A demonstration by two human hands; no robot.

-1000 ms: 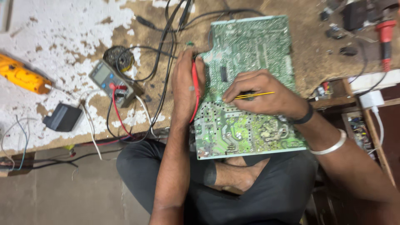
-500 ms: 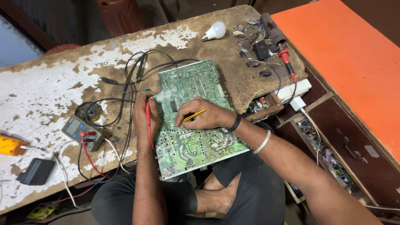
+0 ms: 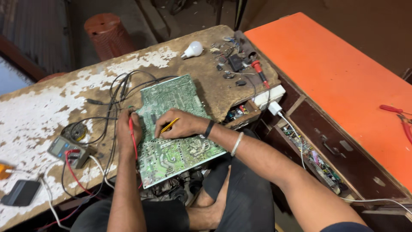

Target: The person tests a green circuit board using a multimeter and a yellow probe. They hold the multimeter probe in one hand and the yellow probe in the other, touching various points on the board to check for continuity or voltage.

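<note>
A green circuit board (image 3: 171,129) lies solder side up, partly on the worn wooden table (image 3: 56,103) and partly over my lap. My left hand (image 3: 128,129) grips the board's left edge and holds a red test probe (image 3: 132,135) against it. My right hand (image 3: 178,125) rests on the board's middle and pinches a thin yellow probe (image 3: 169,125), its tip touching the solder side. Black and red leads (image 3: 75,174) run from the probes to a grey multimeter (image 3: 66,151) at the left.
A solder coil (image 3: 75,132) sits beside the meter, a black adapter (image 3: 20,192) at the near left. A white bulb (image 3: 192,50), a red-handled screwdriver (image 3: 259,70) and small parts lie at the far end. An orange-topped cabinet (image 3: 343,81) with an open drawer (image 3: 311,157) stands right.
The view has swung up and to the right, bringing the orange cabinet and bulb into sight. Both hands stay on the board with their probes.
</note>
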